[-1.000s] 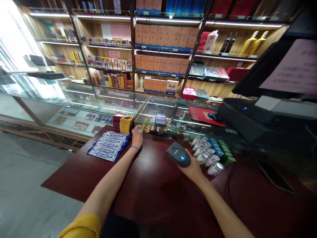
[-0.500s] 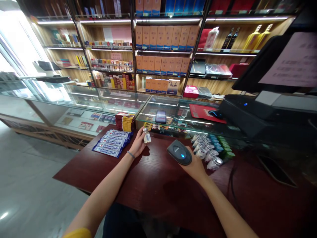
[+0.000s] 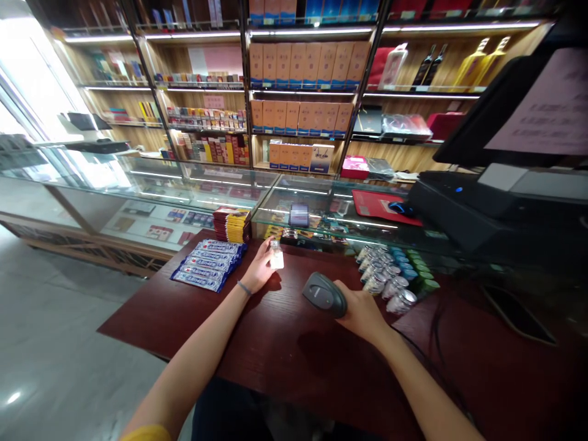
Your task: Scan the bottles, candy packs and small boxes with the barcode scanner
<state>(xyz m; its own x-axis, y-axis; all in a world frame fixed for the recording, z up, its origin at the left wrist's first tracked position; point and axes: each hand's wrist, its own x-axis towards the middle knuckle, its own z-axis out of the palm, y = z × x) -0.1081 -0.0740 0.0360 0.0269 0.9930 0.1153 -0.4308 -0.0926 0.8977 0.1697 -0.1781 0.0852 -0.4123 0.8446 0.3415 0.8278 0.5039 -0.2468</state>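
Between the fingers of my left hand (image 3: 260, 269) is a small clear bottle (image 3: 276, 256) with a silvery cap, held upright above the dark red tabletop (image 3: 275, 331). Bright light falls on its label, which I cannot read. My right hand (image 3: 362, 309) is wrapped round the handle of a black barcode scanner (image 3: 324, 294), whose head points left toward the bottle. Right of the scanner stand rows of similar small bottles (image 3: 381, 278), some with silver caps and others blue or green. Blue and white packets (image 3: 206, 264) lie fanned out left of my left hand.
Red and yellow packs (image 3: 231, 225) stand in a row behind the blue packets. A glass display counter (image 3: 321, 208) borders the table's far side. On the right are a monitor (image 3: 500, 110), a phone (image 3: 519, 313) and a dark cable (image 3: 436, 331).
The bottle has moved slightly right and its label is now brightly lit. The scanner has shifted a little left and down, and its blue light no longer shows.
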